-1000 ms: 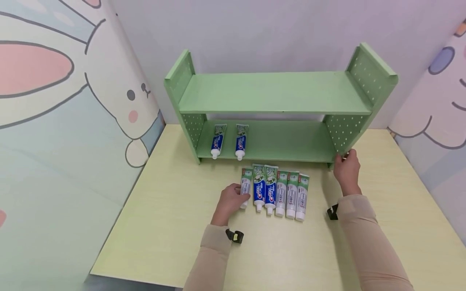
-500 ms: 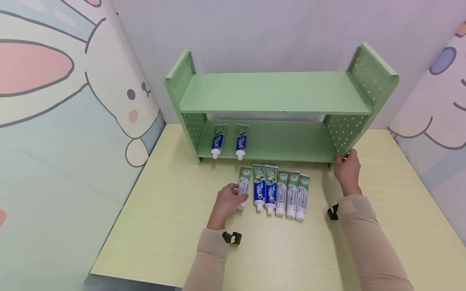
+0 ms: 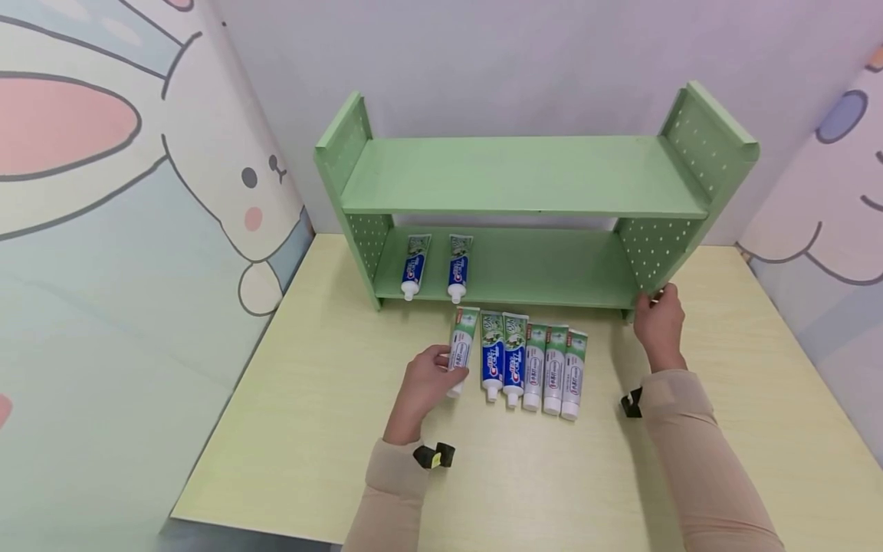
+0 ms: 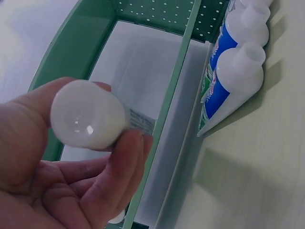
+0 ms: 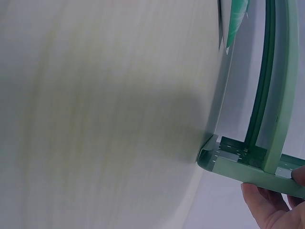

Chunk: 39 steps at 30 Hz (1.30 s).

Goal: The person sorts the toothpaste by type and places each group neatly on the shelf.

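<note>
Head view: your L hand (image 3: 424, 383) has its thumb & fingers round the lower half of a white-and-green tube (image 3: 462, 345), flat end toward the rack (image 3: 524, 176). Gripping low prob. helps b/c the round part gives more to hold than the flat end. Tube's just L of the table row: two blue tubes (image 3: 493, 356), then three other white-and-green tubes (image 3: 554, 368), all caps toward you, prob. for easy reach & sorting at a glance. Two more blue tubes (image 3: 458, 268) sit apart on the lower shelf (image 3: 545, 268), caps at its front edge, prob. so they're easy to grab. Your R hand (image 3: 661, 326) is at the btm of the R side panel (image 3: 658, 253).

L wrist view: the held tube's cap (image 4: 78, 117) faces the cam, thumb one side, curled fingers the other; looks like a light pinch, tube apparently clear of the table (image 4: 252, 167).

R wrist view: your R fingers (image 5: 259, 205) grip the panel edge from both sides, partly cut off by the frame, prob. to steady the rack. A tube end (image 5: 237, 21) shows up top; can't tell its type for sure.
</note>
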### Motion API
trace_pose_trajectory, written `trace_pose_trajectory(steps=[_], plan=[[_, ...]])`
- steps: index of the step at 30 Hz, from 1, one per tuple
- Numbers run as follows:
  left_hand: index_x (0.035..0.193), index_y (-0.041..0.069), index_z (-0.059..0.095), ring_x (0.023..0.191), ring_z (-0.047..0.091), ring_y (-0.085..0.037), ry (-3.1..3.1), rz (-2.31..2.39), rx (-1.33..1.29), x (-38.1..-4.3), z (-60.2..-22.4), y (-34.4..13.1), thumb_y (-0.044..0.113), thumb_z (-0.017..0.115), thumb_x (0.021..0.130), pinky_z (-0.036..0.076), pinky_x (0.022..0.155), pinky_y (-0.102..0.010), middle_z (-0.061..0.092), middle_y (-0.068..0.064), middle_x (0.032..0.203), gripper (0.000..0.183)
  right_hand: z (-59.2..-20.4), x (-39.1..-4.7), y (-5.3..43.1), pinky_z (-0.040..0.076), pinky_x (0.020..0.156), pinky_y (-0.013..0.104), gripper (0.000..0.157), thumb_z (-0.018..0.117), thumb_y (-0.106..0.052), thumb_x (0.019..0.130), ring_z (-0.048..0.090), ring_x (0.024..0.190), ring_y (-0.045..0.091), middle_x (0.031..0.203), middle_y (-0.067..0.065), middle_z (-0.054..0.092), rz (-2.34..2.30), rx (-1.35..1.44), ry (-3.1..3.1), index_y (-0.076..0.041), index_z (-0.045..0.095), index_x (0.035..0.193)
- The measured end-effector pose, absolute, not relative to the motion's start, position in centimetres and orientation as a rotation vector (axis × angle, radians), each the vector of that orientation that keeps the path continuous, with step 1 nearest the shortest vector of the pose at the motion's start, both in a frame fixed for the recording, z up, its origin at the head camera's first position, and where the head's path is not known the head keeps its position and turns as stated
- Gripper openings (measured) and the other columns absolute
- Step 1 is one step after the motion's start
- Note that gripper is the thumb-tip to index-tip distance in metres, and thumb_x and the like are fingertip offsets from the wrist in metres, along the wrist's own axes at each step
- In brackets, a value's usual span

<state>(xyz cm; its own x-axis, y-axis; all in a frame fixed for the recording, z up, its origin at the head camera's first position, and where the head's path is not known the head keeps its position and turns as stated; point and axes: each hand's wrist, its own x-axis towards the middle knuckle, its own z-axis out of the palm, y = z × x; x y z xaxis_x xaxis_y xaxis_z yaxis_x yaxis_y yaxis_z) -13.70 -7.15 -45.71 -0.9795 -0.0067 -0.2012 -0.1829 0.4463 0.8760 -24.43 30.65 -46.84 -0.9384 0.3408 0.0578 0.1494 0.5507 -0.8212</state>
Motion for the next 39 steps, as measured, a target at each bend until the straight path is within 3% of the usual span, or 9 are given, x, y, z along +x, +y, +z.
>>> trace_pose_trajectory(steps=[23,39], plan=[[0.135,0.001,0.052,0.097,0.061,-0.025,2.506,1.608,-0.142,-12.1,-43.5,-7.9,0.019,0.073,0.087,0.054,0.074,-0.036,0.062,-0.012,0.113,0.055,-46.9,-24.4,30.6,0.047,0.084,0.047,0.05,0.03,-0.027,0.104,0.049,0.117,0.041,0.132,0.031,0.043,1.325,-0.412,-2.569,0.008,0.029,0.141],[0.132,0.002,0.056,0.092,0.059,-0.024,2.601,1.763,-0.047,-10.6,-39.0,-9.2,0.012,0.074,0.086,0.053,0.064,-0.031,0.064,-0.012,0.11,0.05,-46.6,-24.1,30.6,0.047,0.086,0.047,0.051,0.03,-0.025,0.104,0.048,0.118,0.042,0.134,0.032,0.042,1.356,-0.41,-2.582,0.008,0.027,0.142]])
